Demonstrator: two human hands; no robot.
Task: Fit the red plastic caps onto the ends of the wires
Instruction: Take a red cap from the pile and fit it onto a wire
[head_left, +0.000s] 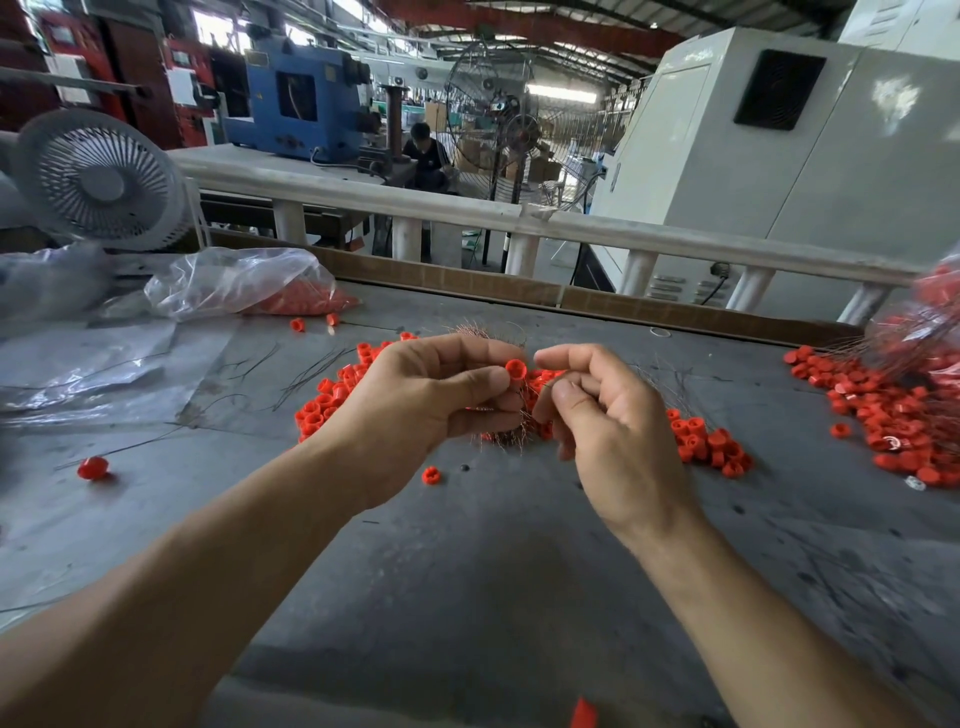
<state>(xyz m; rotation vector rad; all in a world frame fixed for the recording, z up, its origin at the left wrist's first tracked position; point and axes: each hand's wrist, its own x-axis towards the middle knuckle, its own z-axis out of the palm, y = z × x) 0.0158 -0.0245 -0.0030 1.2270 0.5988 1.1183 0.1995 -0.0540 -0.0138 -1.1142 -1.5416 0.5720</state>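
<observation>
Red cap (516, 370) pinched at left hand (415, 400) fingertips above bench (467, 571) centre, wire bundle (506, 431) under same hand, right hand (608, 415) just beside, fingers curled pinching thin wire, loose caps (898, 421) piled near right edge.

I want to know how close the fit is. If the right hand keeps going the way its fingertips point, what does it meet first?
Probably the red cap pinched in the left hand. The right hand points left at it across a narrow gap; depth is unclear.
</observation>
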